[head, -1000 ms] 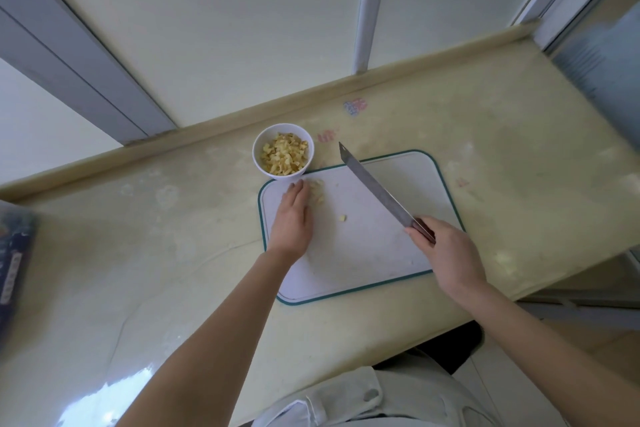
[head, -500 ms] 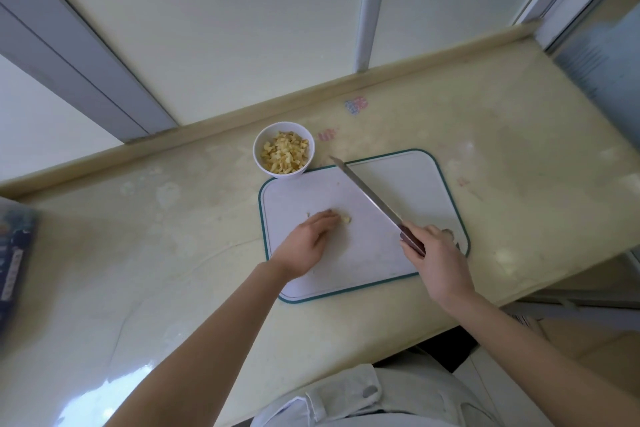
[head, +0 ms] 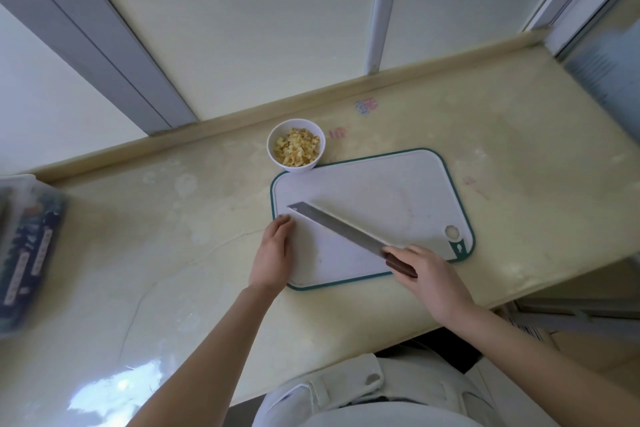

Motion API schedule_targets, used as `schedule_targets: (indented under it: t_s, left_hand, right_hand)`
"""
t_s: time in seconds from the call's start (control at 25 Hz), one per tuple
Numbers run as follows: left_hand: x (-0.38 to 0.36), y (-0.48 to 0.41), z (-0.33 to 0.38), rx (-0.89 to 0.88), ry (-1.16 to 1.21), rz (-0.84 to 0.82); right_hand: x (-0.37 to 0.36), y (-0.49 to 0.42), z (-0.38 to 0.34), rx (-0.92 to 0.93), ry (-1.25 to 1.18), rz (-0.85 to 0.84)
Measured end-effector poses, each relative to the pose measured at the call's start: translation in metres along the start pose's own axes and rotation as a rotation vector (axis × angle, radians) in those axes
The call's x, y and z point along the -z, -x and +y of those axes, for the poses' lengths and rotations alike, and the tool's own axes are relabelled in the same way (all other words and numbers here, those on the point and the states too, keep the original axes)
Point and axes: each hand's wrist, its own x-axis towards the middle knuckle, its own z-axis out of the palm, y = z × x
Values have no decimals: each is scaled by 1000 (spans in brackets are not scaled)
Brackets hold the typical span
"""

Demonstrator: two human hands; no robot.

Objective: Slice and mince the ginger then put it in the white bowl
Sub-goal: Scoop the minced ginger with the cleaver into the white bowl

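left hand (head: 273, 255) flat, fingers straight, on cutting board (head: 398, 198) left edge | right hand (head: 431, 276) grips knife (head: 341, 229) handle, blade across board | minced ginger (head: 297, 150) in white bowl (head: 270, 149) at board's far-left corner on worktop (head: 166, 246)

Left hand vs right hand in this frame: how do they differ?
The left hand has straight fingers; the right hand is curled. The left hand holds nothing visible; the right hand grips the knife by its handle. Both are at an edge of the cutting board.
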Motion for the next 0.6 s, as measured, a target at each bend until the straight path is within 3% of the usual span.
schedule_targets:
  t_s: [0.16, 0.48, 0.6]
  left_hand:
    - [0, 2, 7, 56, 40, 9]
    - [-3, 16, 12, 3, 38, 59]
    - [-6, 18, 18, 42, 62, 49]
  right_hand:
    - [3, -14, -3, -39, -18, 111]
    - [3, 12, -2, 13, 116, -72]
    - [6, 25, 4, -73, 75, -14]
